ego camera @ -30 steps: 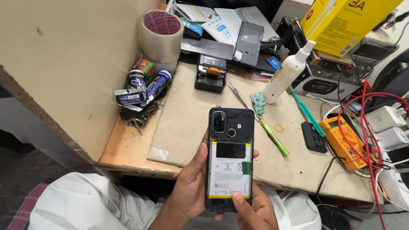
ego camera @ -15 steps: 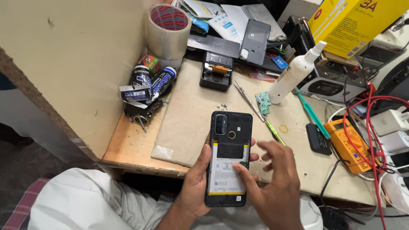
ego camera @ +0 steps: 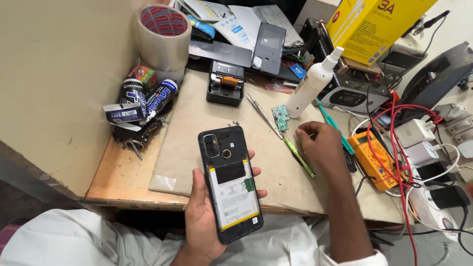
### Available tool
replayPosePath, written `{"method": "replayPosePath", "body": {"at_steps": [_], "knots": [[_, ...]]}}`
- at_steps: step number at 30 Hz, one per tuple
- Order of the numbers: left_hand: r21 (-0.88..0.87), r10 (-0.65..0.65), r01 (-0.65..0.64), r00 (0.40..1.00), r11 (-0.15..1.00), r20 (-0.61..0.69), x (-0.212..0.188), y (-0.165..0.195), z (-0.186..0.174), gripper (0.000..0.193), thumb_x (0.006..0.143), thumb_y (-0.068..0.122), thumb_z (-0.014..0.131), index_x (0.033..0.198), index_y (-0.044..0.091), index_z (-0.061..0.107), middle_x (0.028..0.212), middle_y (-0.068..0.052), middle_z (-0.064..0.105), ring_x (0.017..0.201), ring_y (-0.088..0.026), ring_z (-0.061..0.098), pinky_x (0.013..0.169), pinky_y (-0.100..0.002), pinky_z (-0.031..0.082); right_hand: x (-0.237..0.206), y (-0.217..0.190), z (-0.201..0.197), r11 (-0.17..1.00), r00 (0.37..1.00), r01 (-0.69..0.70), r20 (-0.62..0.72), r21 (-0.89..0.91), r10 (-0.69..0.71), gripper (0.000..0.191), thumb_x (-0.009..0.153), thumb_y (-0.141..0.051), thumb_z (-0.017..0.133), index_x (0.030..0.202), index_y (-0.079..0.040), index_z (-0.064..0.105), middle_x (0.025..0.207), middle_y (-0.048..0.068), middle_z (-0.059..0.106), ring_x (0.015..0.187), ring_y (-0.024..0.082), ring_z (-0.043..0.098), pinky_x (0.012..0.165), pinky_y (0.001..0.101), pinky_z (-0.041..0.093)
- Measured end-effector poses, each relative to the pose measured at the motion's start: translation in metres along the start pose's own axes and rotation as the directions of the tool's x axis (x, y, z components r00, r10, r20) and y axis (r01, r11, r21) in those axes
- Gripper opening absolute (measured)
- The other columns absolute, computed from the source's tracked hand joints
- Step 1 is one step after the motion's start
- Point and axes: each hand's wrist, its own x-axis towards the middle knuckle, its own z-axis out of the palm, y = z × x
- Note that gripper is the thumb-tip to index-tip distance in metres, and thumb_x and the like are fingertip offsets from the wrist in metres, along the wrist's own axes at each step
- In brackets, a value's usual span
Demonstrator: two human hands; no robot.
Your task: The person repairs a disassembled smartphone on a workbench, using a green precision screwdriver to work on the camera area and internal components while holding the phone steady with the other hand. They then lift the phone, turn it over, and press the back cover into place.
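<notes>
The left hand [ego camera: 207,216] holds a phone [ego camera: 229,183] with its back cover off, at the near edge of the desk [ego camera: 123,172]. The fingers wrap around both long sides of the phone, thumb on the left side and fingertips showing on the right, so the open back faces up. The camera block sits at the phone's top, a black plate below it, and a white battery fills the lower half.

The right hand [ego camera: 322,145] rests on the beige mat [ego camera: 197,123] toward the right side of the desk, well apart from the phone. Its fingers are curled in loosely and hold nothing that can be seen; the fingertips lie just beside a green-handled screwdriver [ego camera: 298,156] and near a small green circuit board [ego camera: 281,117]. Metal tweezers [ego camera: 261,111] lie on the mat just left of the board.

A white spray bottle [ego camera: 311,86] stands behind the board. An orange multimeter [ego camera: 374,157] lies at the right edge with red wires [ego camera: 394,143] over it. A roll of clear tape [ego camera: 162,37] stands at the far left corner, glue tubes [ego camera: 148,101] lie below it, and a yellow box [ego camera: 379,24] sits at the far right.
</notes>
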Motion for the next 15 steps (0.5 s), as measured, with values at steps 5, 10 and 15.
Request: {"method": "replayPosePath", "body": {"at_steps": [5, 10, 15], "knots": [[-0.052, 0.026, -0.03, 0.996, 0.998, -0.087, 0.001, 0.006, 0.001, 0.069, 0.106, 0.053, 0.031, 0.157, 0.007, 0.037, 0.154, -0.021, 0.048, 0.132, -0.033, 0.055, 0.105, -0.054, 0.051, 0.008, 0.004, -0.004, 0.994, 0.996, 0.05, 0.08, -0.101, -0.042, 0.022, 0.087, -0.017, 0.076, 0.105, -0.006, 0.08, 0.094, 0.012, 0.078, 0.079, 0.021, 0.072, 0.078, 0.035, 0.056], [-0.104, 0.086, -0.102, 0.985, 0.989, -0.147, 0.004, 0.019, 0.004, 0.067, 0.107, 0.049, 0.034, 0.158, 0.007, 0.037, 0.153, -0.024, 0.048, 0.131, -0.035, 0.055, 0.107, -0.056, 0.048, -0.017, 0.021, -0.002, 0.972, 0.976, 0.219, 0.027, -0.081, -0.217, 0.024, 0.085, -0.017, 0.079, 0.107, -0.007, 0.079, 0.101, 0.011, 0.074, 0.077, 0.021, 0.07, 0.071, 0.0348, 0.055], [0.021, 0.214, -0.213, 0.969, 0.977, -0.119, 0.015, 0.046, 0.002, 0.065, 0.109, 0.048, 0.034, 0.161, 0.009, 0.035, 0.156, -0.024, 0.045, 0.134, -0.037, 0.053, 0.112, -0.06, 0.043, -0.028, 0.04, -0.007, 0.985, 0.983, 0.172, -0.062, -0.002, -0.172, 0.018, 0.085, -0.009, 0.076, 0.103, -0.006, 0.079, 0.103, 0.007, 0.075, 0.074, 0.016, 0.069, 0.07, 0.0299, 0.056]]}}
